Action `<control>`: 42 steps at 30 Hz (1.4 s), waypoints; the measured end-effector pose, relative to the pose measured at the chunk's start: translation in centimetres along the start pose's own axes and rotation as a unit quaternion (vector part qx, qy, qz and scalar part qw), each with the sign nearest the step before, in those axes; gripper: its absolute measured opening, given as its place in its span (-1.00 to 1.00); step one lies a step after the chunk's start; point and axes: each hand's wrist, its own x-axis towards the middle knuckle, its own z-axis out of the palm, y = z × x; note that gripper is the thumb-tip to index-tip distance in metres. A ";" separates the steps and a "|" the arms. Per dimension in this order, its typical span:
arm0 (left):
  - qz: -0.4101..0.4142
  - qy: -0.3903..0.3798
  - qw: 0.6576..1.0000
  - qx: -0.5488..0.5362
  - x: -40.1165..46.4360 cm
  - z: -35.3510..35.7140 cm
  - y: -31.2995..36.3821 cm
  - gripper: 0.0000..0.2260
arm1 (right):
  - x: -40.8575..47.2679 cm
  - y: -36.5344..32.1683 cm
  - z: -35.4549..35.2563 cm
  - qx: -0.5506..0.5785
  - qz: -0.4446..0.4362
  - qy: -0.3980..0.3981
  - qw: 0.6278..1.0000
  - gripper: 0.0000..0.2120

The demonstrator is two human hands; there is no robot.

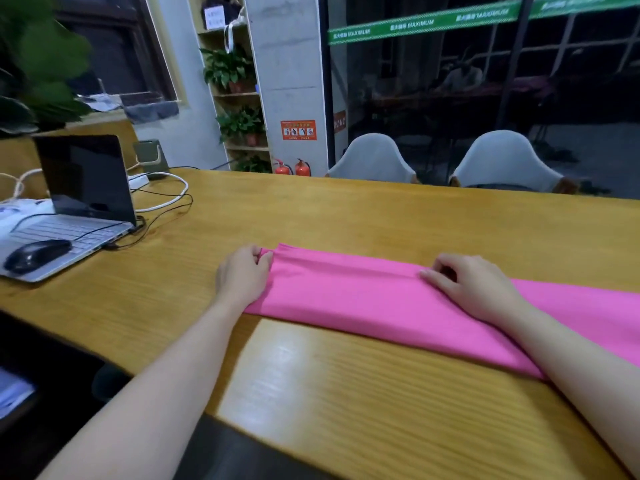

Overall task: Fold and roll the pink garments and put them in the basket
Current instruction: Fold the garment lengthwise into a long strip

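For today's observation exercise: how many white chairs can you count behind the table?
2. One white chair stands past the table's far edge near the middle; the other white chair is right of it. Others may sit outside the frame.

Both hands on pink garment (363,299)

Plain pink garment (381,299) on yellowish wood-grain table (311,209); perhaps grey chairs (372,157).
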 end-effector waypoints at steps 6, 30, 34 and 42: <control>0.007 0.004 1.000 -0.002 -2.7 -1.9 -1.0 -0.78 | -2.8 -2.1 -0.5 0.012 0.012 -0.002 1.000 -0.70; 0.061 -0.015 0.998 0.032 -7.5 -4.8 -2.1 -0.71 | -9.8 -6.0 -3.5 -0.010 0.032 0.029 0.999 -0.67; 0.057 -0.006 0.998 0.035 -7.4 -4.6 -2.3 -0.72 | -8.0 -5.2 -4.4 -0.028 0.031 -0.011 0.999 -0.62; 0.058 0.027 0.993 0.099 -7.8 -4.7 -1.8 -0.73 | -8.5 -4.0 -2.0 -0.029 0.024 0.015 0.999 -0.60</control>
